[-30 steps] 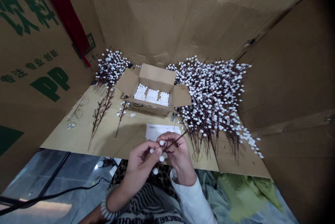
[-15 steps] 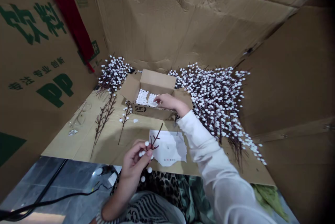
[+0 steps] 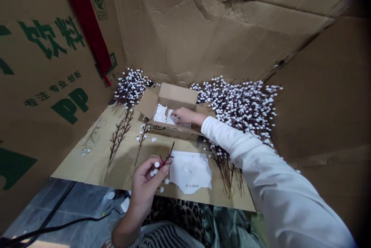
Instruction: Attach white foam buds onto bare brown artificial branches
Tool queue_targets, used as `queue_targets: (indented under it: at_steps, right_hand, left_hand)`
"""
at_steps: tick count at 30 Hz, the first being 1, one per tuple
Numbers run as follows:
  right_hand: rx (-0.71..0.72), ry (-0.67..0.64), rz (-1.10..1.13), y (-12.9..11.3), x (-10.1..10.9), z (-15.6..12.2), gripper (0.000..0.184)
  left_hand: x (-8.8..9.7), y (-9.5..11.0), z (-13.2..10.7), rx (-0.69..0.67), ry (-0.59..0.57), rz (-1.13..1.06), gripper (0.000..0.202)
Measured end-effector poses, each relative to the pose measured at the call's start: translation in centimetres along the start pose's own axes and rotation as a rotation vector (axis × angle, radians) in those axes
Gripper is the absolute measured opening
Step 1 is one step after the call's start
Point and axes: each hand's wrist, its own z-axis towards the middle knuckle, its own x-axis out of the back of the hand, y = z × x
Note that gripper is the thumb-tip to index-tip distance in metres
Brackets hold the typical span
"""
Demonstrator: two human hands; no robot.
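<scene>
My left hand (image 3: 145, 182) pinches a brown artificial twig (image 3: 171, 153) between thumb and fingers, above the near edge of the table. White foam berries (image 3: 157, 164) sit on its lower part, around my fingers, while its upper tip is bare. My right hand (image 3: 187, 116) reaches into an open cardboard box (image 3: 178, 96), its fingers bent together at the loose white balls (image 3: 160, 112) inside. Whether a ball is between those fingertips cannot be made out. Left of the box lie a partly berried twig (image 3: 141, 140) and bare twigs (image 3: 120, 134).
A large pile of berried branches (image 3: 243, 105) lies at the right, and a smaller bunch (image 3: 131, 85) at the back left. Torn white paper (image 3: 189, 172) lies near the front edge. Glasses (image 3: 94, 134) rest at the left. Cardboard walls (image 3: 179, 35) enclose the table.
The camera view has shifted slightly, so the scene sits lower and to the right. My right hand stays in the box among the balls; my left hand still holds the twig, tilted slightly differently.
</scene>
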Motion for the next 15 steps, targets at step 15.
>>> queue_targets:
  at_steps: [15]
  right_hand:
    - [-0.086, 0.335, 0.148, 0.1, 0.6, -0.7, 0.017]
  left_hand:
    - [0.1, 0.3, 0.5, 0.022, 0.015, -0.011, 0.016]
